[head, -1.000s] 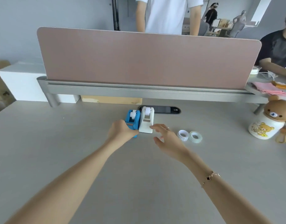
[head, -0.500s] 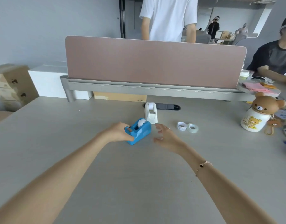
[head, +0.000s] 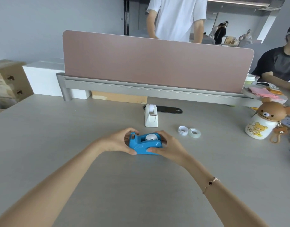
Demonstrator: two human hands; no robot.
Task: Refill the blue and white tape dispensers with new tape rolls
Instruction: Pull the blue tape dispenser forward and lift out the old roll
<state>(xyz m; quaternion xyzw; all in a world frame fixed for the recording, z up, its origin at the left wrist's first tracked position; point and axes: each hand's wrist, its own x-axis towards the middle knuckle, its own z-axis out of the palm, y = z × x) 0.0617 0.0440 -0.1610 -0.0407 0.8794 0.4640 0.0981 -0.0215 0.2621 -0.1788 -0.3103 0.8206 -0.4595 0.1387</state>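
The blue tape dispenser (head: 145, 144) lies crosswise in the middle of the desk, its cutter end pointing left. A white spool (head: 151, 137) sits in its slot. My left hand (head: 118, 141) grips the cutter end and my right hand (head: 168, 145) grips the other end, thumbs on the near side. The white tape dispenser (head: 151, 115) stands alone farther back, facing me. Two tape rolls lie flat to the right: one with a printed white core (head: 183, 130) and a clear one (head: 194, 133) touching it.
A bear-lidded white bottle (head: 262, 122) with a keychain stands at the right. A pink divider panel (head: 154, 63) on a grey rail crosses the back, with a black cable grommet (head: 169, 109) below it. People stand and sit beyond the divider.
My left hand pulled the blue dispenser away from the white one, toward me, and turned it crosswise. My right hand closed onto its right end.
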